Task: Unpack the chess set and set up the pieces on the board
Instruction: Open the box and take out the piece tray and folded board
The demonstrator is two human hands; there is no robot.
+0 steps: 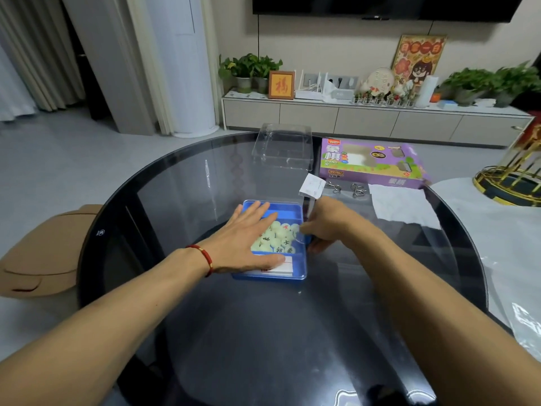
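Note:
A blue plastic tray [301, 266] sits mid-table, filled with several pale round chess pieces [278, 238] bearing red and black characters. A folded white sheet [282, 266] lies at its near end. My left hand [247, 238] lies flat over the tray's left half, fingers straight. My right hand [328, 227] is at the tray's right edge, pinching a thin clear plastic film [306, 212] that rises upward with a white label [312, 186] at its top.
A clear plastic lid [282, 148] lies at the far side of the round black glass table [205, 303]. A purple chess box [371, 162], metal ring puzzles [357, 190] and white paper [401, 206] lie to the right. A brown seat [44, 253] stands left.

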